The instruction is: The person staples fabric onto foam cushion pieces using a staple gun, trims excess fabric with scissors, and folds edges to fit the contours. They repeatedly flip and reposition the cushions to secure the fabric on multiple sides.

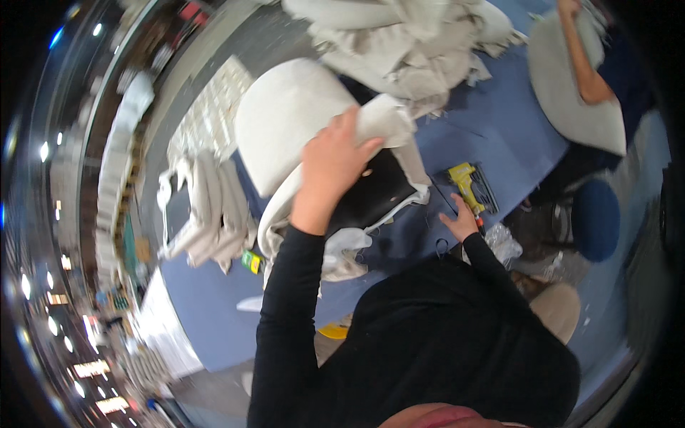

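A cream upholstered chair part (389,125) with a dark underside panel (367,196) lies in front of me on the blue table. My left hand (334,157) is closed over its padded, fabric-covered edge, thumb apart from the curled fingers. Loose cream fabric (346,253) hangs at its near side. To the right, my right hand (460,220) is open and holds nothing, its fingers spread close beside a yellow staple gun (467,185). The staple gun lies on its side. Whether a fingertip touches it, I cannot tell.
Another cream padded panel (285,107) lies just behind. Folded cream covers (210,207) are stacked left, a heap of them (407,53) at the back. A small green-yellow packet (251,262) sits near the blue table's (207,299) left side. At far right a co-worker's arm (585,64) holds a cream panel (571,93).
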### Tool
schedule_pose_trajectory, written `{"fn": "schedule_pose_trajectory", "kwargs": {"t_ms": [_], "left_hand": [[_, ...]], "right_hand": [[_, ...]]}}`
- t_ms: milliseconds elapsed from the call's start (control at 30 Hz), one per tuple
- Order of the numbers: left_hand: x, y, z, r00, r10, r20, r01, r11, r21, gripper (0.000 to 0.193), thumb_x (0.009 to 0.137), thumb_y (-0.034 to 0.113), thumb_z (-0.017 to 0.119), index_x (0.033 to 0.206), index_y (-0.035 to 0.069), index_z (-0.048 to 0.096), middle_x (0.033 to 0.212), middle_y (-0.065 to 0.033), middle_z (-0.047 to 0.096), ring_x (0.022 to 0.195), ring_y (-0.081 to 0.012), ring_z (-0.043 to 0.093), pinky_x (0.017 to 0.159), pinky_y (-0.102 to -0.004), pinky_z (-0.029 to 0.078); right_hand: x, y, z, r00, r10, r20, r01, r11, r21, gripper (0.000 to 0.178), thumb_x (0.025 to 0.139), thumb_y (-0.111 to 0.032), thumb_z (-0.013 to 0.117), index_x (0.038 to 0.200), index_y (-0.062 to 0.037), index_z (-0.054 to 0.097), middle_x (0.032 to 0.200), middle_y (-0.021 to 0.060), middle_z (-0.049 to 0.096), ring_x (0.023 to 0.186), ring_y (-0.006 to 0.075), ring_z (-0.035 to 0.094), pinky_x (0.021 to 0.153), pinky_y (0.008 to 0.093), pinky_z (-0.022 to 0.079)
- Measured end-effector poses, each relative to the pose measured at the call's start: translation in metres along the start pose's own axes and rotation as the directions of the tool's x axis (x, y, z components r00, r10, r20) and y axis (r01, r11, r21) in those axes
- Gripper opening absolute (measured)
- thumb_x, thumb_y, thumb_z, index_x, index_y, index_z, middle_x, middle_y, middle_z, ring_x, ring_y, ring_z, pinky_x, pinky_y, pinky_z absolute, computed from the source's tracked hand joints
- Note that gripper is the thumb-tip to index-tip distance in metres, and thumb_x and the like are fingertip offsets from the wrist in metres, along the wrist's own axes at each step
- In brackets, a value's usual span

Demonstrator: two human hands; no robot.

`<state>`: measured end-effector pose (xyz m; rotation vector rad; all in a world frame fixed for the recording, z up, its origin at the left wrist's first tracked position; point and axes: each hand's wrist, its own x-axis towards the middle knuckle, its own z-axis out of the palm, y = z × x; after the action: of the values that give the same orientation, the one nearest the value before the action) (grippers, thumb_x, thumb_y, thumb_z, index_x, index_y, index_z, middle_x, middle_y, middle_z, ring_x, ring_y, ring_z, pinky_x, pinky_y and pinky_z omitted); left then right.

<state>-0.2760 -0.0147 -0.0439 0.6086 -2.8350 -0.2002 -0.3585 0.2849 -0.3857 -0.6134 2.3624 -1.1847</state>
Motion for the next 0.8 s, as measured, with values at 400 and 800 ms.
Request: {"fn": "schedule_pose_trajectory", "kwargs": {"t_ms": [400,800], "left_hand": [[-0.159,0.034,-0.048,0.949,0.283,-0.142,-0.219,0.264,-0.939,0.055,0.094,0.022,0.085,0.141,0.001,0.067,0.128,-0.0172,0.074,0.117,-0.0377,0.071,0.104,-0.0462,0.056],[-0.556,-0.021,0.165,0.022,-0.591,0.806,0.308,-0.763,-0.568,0.033,0.111,0.019,0.058,0.132,-0.003,0.072,0.124,-0.0154,0.078,0.117,-0.0262,0.076,0.105,-0.0412,0.059]], "right_hand": [[-0.008,-0.269,-0.109,0.377,-0.897,-0.231,0.848,0.435,-0.302,0.040,0.112,-0.022,0.053,0.139,0.0067,0.061,0.138,0.0303,0.067,0.122,0.0416,0.068,0.109,0.0515,0.052],[0.005,-0.313,-0.086,0.601,-0.778,-0.183,0.695,0.622,-0.359,0.036,0.115,-0.017,0.050,0.132,0.0067,0.072,0.135,0.0197,0.075,0.126,0.0326,0.071,0.114,0.0473,0.048]]}}
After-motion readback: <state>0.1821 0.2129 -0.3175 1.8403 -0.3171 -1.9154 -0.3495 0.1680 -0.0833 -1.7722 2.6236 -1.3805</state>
